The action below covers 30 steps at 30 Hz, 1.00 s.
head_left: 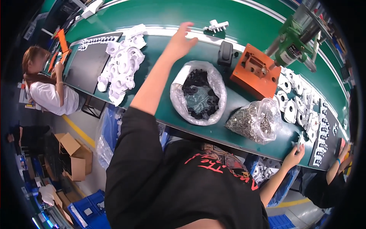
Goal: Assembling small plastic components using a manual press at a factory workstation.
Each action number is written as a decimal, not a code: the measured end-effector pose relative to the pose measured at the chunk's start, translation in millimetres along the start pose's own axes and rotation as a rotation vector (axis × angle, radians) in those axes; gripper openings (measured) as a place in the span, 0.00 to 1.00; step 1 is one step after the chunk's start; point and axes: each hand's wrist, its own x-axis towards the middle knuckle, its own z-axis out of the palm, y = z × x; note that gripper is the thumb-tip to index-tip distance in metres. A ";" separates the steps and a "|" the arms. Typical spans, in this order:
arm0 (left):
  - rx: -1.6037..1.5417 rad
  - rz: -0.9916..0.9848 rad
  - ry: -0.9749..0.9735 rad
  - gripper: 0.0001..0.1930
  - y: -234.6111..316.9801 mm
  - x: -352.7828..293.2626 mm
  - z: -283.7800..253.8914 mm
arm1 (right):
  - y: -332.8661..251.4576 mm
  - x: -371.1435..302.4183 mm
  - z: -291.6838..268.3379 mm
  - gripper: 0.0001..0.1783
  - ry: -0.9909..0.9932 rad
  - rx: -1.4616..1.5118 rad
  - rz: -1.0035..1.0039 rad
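My left hand (181,42) reaches out over the far edge of the green table, fingers apart and nothing in them. Just beyond it to the right, a white plastic part (217,26) with several stubs lies on the green belt. Far to the right, my right hand (293,156) is closed on a small whitish part (300,139), whose exact kind is too small to tell. Between my arms stands an open clear bag of black plastic pieces (195,76). Right of it sits a clear bag of metal screws or pins (248,121).
An orange fixture block (253,72) stands under a green press (288,53). Near it lies a black box-shaped object (225,53). White plastic housings (124,65) are heaped at left; more white rings (290,110) lie at right. Co-workers (53,91) work at both sides.
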 end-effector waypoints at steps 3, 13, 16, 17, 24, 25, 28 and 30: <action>0.235 0.071 0.195 0.28 -33.0 -52.7 -68.8 | -12.4 0.3 -7.2 0.16 0.062 0.182 0.122; 0.495 -0.323 0.209 0.19 -68.0 -182.9 -150.4 | -45.1 48.5 -24.1 0.21 0.134 0.833 0.282; 0.572 -0.282 0.236 0.13 -64.4 -178.1 -147.8 | -55.0 59.8 -18.2 0.18 0.067 0.520 -0.216; 0.557 -0.264 0.230 0.13 -57.0 -171.9 -143.4 | -74.7 61.6 -17.0 0.20 0.060 0.459 -0.266; -0.747 -0.028 -0.001 0.08 85.7 -156.0 -48.6 | -291.7 4.7 -52.7 0.53 -0.653 0.706 -0.639; -0.814 0.000 -0.089 0.08 99.6 -161.7 -32.1 | -307.1 -0.8 -48.5 0.55 -0.649 0.733 -0.788; -0.849 0.165 -0.324 0.08 135.5 -167.5 4.1 | -329.1 -10.5 -52.8 0.57 -0.826 0.821 -0.638; -0.862 0.163 -0.340 0.07 144.7 -170.7 16.5 | -326.7 -13.0 -52.8 0.57 -0.796 0.787 -0.632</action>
